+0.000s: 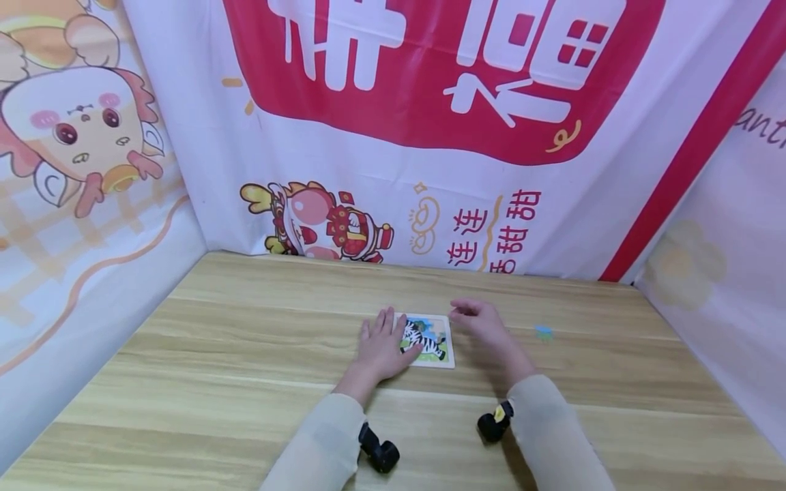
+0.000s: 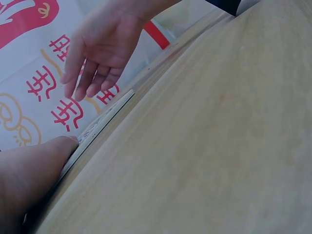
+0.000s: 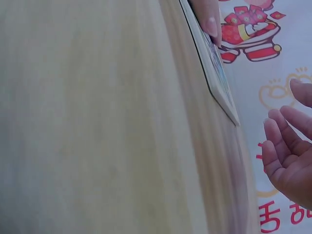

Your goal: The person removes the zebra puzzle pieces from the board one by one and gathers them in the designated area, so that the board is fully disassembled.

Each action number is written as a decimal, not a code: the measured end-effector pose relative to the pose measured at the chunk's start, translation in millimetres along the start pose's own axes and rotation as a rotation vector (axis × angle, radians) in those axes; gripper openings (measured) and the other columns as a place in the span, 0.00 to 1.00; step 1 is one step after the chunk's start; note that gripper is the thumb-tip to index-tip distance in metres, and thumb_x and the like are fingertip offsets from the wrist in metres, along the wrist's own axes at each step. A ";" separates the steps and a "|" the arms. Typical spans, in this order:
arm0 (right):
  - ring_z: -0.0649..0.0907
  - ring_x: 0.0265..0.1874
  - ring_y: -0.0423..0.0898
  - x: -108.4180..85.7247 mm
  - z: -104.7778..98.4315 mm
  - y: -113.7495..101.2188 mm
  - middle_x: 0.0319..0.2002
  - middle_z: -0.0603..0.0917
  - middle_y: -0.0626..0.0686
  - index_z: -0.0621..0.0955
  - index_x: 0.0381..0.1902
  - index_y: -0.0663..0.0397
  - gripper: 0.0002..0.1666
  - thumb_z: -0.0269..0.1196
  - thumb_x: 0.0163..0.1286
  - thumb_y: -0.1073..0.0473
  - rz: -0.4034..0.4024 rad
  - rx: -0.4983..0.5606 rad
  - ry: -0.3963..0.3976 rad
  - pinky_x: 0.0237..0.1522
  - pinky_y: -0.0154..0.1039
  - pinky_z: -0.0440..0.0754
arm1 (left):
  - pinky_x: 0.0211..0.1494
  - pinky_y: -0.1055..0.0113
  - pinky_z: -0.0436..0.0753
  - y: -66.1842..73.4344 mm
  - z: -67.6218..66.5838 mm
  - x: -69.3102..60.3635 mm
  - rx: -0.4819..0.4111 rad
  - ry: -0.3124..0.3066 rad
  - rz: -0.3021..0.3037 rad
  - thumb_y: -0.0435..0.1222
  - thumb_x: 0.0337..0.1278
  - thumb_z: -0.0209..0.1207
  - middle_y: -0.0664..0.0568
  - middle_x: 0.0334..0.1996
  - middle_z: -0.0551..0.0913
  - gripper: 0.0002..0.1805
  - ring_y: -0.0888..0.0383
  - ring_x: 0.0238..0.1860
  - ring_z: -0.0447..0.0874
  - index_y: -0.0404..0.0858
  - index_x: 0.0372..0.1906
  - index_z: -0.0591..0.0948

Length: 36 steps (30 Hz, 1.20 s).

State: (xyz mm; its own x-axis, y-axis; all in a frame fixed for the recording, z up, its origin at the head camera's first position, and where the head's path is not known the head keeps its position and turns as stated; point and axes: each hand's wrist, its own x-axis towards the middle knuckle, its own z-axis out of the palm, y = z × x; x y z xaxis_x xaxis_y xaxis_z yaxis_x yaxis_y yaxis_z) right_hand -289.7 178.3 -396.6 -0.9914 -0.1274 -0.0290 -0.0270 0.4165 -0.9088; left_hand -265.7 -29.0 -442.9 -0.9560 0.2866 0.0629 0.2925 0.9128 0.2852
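Observation:
A zebra picture board (image 1: 437, 332) with a white border lies flat on the wooden table; its edge (image 3: 214, 80) shows side-on in the right wrist view. The left hand (image 1: 381, 349) rests over the board's left part with fingers spread and thumb on its lower edge. In the left wrist view the thumb of the left hand (image 2: 36, 168) touches the board (image 2: 102, 122). Just right of the board, the right hand (image 1: 482, 322) is raised above the table, fingers slightly bent, holding nothing; its palm faces the board in the left wrist view.
A small blue-green piece (image 1: 544, 332) lies on the table (image 1: 245, 354) to the right of the right hand. Printed cloth (image 1: 430, 157) hangs behind the table and along both sides. Black cameras are strapped at both wrists.

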 end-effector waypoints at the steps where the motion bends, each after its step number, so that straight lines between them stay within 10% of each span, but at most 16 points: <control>1: 0.73 0.41 0.48 0.4 2.7 -0.6 0.40 0.76 0.53 0.72 0.52 0.58 0.24 0.59 0.57 0.58 0.004 0.002 -0.004 0.44 0.43 0.70 | 0.60 0.49 0.33 -0.1 0.3 0.2 0.003 -0.003 -0.003 0.66 0.49 0.35 0.43 0.65 0.41 0.43 0.49 0.64 0.34 0.43 0.66 0.52; 36: 0.71 0.36 0.46 4.3 56.6 13.5 0.37 0.71 0.52 0.79 0.39 0.53 0.13 0.63 0.53 0.60 0.005 -0.242 0.126 0.41 0.41 0.70 | 0.59 0.47 0.33 -3.5 2.3 -1.6 0.016 0.000 0.018 0.66 0.50 0.33 0.43 0.65 0.41 0.43 0.48 0.64 0.34 0.43 0.66 0.52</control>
State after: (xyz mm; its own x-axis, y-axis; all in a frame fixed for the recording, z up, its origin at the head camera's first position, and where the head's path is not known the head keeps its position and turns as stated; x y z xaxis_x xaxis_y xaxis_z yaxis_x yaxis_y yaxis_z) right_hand -287.1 132.4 -432.6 -0.9993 -0.0180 0.0325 -0.0366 0.6220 -0.7821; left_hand -265.2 -32.1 -446.2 -0.9505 0.3033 0.0682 0.3103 0.9119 0.2686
